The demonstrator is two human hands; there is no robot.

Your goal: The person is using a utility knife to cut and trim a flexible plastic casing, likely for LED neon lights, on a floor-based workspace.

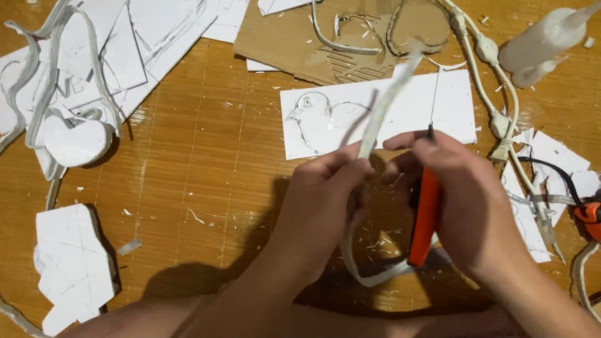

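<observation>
The person's left hand (328, 191) is closed in a pinching grip on a pale flexible strip (382, 112), thumb and fingers pressed on it just below the middle of the view. The strip rises tilted up and to the right from that pinch, blurred at its top, and below the hand it loops down and round under both hands. The right hand (463, 200) is wrapped firmly round an orange-handled cutter (426, 216), held nearly upright, with its thin dark blade tip poking out above the fingers, close beside the strip; whether blade and strip touch I cannot tell.

Both hands hover over a wooden bench (206, 138) scattered with white shavings. Just behind them lies a white foam board (451, 103) with a bird outline cut into it. Beyond that sits a piece of brown cardboard (282, 37). A white cord with plugs (494, 81) runs down the right side, and white foam offcuts (72, 263) lie at the left.
</observation>
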